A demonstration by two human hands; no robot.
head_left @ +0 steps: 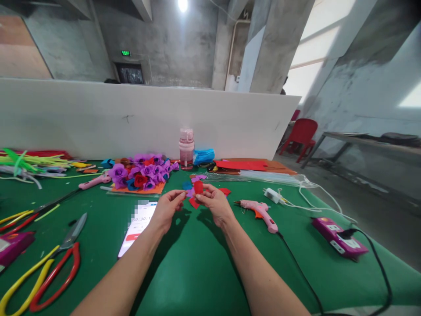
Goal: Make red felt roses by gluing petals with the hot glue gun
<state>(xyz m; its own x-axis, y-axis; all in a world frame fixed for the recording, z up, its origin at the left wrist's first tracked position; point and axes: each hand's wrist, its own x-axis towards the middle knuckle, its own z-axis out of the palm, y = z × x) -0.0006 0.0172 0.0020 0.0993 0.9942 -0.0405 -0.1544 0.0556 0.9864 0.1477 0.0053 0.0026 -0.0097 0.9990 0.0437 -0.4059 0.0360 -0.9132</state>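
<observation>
Near the middle of the green table (184, 272), my right hand (212, 202) pinches a small red petal-like piece (198, 188) between thumb and fingers. Just left of it, my left hand (170, 208) has its thumb and fingertips pressed together; whatever is between them is too small to make out. A small gap separates the two hands. Loose red, purple and blue cut pieces (225, 191) lie behind and beneath the fingers. Purple, red and blue flowers (149, 171) are heaped at the back left. A lit phone (140, 226) lies beside my left forearm.
Large scissors (70, 237) lie at the left. A pink glue gun (259, 211) with a black cord rests to the right, before a white plug (274, 195) and a purple power strip (338, 237). A pink bottle (187, 149) stands at the back against a white panel (144, 118).
</observation>
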